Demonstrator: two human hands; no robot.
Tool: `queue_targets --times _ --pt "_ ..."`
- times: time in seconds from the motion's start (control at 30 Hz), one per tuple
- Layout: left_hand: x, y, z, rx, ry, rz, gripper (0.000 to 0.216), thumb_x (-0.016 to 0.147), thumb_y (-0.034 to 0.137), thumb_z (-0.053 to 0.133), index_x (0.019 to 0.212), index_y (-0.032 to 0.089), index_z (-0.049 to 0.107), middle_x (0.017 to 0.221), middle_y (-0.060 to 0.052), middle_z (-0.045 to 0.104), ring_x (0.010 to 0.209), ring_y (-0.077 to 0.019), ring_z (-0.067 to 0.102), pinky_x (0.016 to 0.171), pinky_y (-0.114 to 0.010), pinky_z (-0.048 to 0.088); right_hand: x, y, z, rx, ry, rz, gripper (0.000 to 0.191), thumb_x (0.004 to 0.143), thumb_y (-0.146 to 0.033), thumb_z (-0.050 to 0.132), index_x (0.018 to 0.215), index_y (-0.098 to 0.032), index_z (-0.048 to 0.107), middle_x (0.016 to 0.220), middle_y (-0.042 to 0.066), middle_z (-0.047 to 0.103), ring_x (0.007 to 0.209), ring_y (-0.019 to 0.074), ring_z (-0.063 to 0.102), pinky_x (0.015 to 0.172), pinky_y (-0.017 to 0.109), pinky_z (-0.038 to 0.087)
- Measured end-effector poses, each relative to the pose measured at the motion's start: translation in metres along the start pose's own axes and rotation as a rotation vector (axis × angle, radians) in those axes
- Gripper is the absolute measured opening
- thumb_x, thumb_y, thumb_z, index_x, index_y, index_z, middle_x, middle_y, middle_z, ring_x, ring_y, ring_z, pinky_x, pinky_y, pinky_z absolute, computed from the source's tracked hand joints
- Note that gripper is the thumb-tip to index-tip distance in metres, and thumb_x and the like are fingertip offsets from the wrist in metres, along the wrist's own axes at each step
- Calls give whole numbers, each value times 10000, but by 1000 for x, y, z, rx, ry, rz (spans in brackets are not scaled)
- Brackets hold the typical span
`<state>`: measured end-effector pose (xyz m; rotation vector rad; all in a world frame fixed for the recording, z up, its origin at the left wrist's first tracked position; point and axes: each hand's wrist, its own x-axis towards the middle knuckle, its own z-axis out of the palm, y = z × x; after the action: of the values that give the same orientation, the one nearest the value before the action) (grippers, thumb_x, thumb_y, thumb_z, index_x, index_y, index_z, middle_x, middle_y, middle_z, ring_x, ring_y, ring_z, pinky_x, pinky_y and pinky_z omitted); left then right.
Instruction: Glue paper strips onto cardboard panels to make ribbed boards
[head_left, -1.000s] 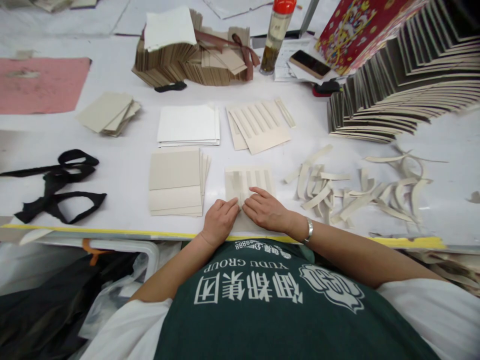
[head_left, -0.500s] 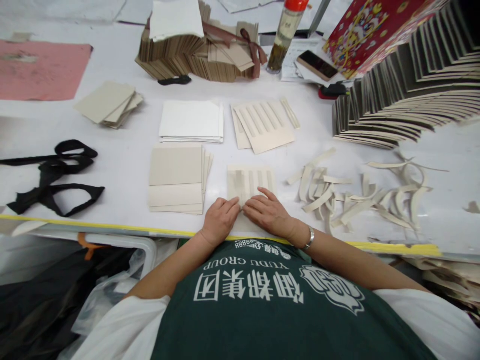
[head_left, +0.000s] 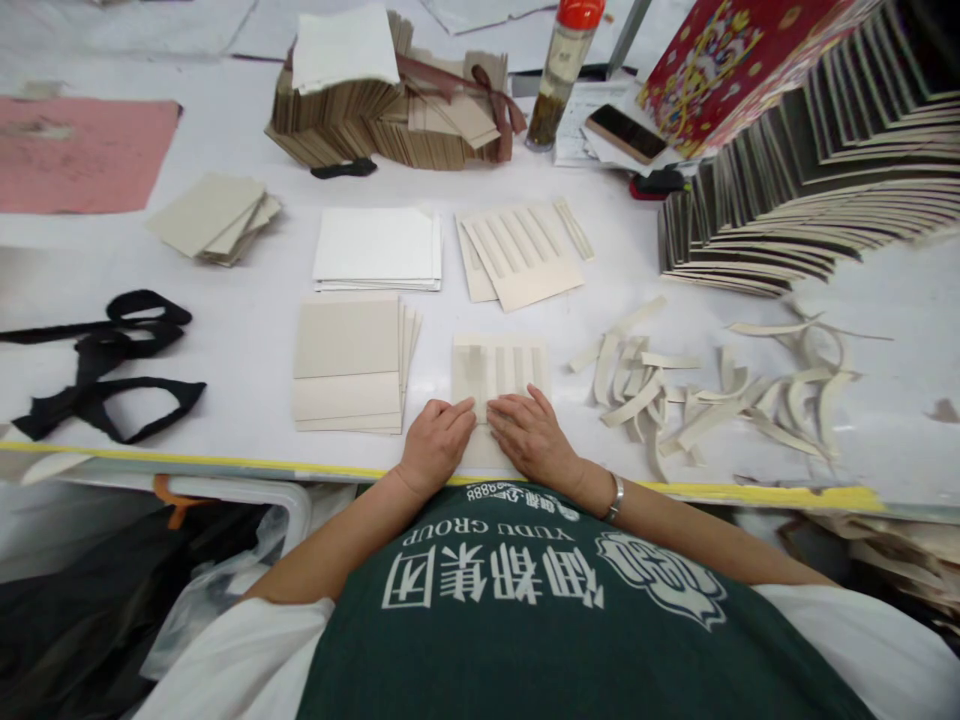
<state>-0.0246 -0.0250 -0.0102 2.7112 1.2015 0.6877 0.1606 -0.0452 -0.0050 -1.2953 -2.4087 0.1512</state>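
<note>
A beige card [head_left: 517, 360] with several parallel stripes lies before me near the table's front edge; a greyer panel covers its left part. My left hand [head_left: 436, 440] rests at its lower left, fingers bent and drawn together; what they pinch, if anything, is hidden. From the other side my right hand [head_left: 534, 435] lies over the lower part, fingers stretched out and pointing left. The fingertips of both hands nearly meet at the grey panel's edge. Behind are two more striped cards [head_left: 525, 255] with a thin strip [head_left: 574, 228] beside them.
Left of the card lie stacked beige boards [head_left: 346, 345] and white sheets [head_left: 377, 247]. Loose curled paper strips [head_left: 645, 385] are strewn to the right. Black fabric ties [head_left: 112, 365] lie at far left. A bottle [head_left: 559, 85], phone [head_left: 625, 133] and fanned dark boards [head_left: 810, 190] stand farther back.
My right hand has shifted slightly right, leaving a wider gap between the fingertips. Its raised index finger has come closer to the others. The left hand stays at the card's lower left.
</note>
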Motion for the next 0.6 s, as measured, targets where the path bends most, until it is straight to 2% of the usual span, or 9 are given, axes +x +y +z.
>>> queue_targets --times 0.07,0.17,0.4,0.5,0.6 --pt "0 0 0 1 3 1 150 848 188 442 834 158 588 1053 -45 622 747 -153 490 728 -306 432 4 2 -2 5 -6 -20 210 826 -213 469 986 -183 602 988 68 616 992 188 495 998 463 262" --pt "1 -1 -1 -6 14 -8 160 851 195 435 825 158 589 1039 -50 628 737 -150 499 717 -308 432 14 3 -9 -44 -61 -130 180 841 -174 438 887 -175 612 905 60 618 874 158 520 976 412 302" --pt "0 0 0 1 28 -8 139 849 186 448 809 156 578 1023 -45 629 732 -143 488 704 -286 429 28 -1 -16 -213 -161 -355 268 842 -81 346 819 -138 607 784 64 589 722 146 509 970 396 307" --pt "-1 0 1 18 31 -4 136 845 190 457 791 155 577 1035 -37 624 725 -145 478 710 -286 426 30 4 -15 -185 -103 -399 262 838 -88 356 778 -149 603 753 48 593 702 134 511 961 371 326" --pt "0 -1 0 29 20 -5 130 843 197 460 795 158 575 1045 -33 619 724 -148 473 704 -291 424 33 9 -16 -109 60 -249 199 827 -126 403 810 -163 598 835 51 615 768 134 532 953 373 336"
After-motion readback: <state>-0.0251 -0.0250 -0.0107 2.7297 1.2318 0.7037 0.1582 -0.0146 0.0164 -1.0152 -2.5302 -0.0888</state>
